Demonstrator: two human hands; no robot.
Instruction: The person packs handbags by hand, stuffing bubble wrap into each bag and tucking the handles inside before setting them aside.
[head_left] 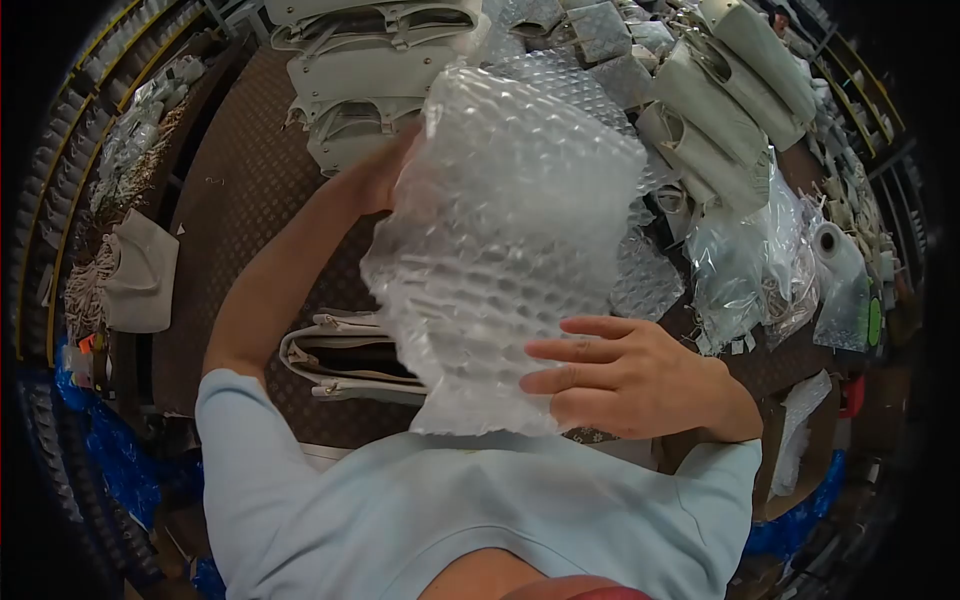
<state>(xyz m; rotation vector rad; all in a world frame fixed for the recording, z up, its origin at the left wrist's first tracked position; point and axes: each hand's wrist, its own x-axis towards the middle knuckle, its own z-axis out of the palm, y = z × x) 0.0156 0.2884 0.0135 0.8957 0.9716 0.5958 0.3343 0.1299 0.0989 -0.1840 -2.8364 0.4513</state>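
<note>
A large sheet of bubble wrap (510, 220) is raised in front of my chest. My left hand (393, 175) is at its upper left edge, with the fingers mostly hidden behind the wrap. My right hand (635, 378) lies against the lower right part of the sheet, its fingers spread. Partly covered by the sheet, a light handbag (345, 355) with an open top rests on the brown patterned table (240, 180).
Light handbags (375, 60) are stacked at the back. More bags (710, 120) and bubble-wrapped bundles (600, 35) lie at the back right, near clear plastic bags (735, 265). A white bag (142, 272) stands at the left. Shelving lines both sides.
</note>
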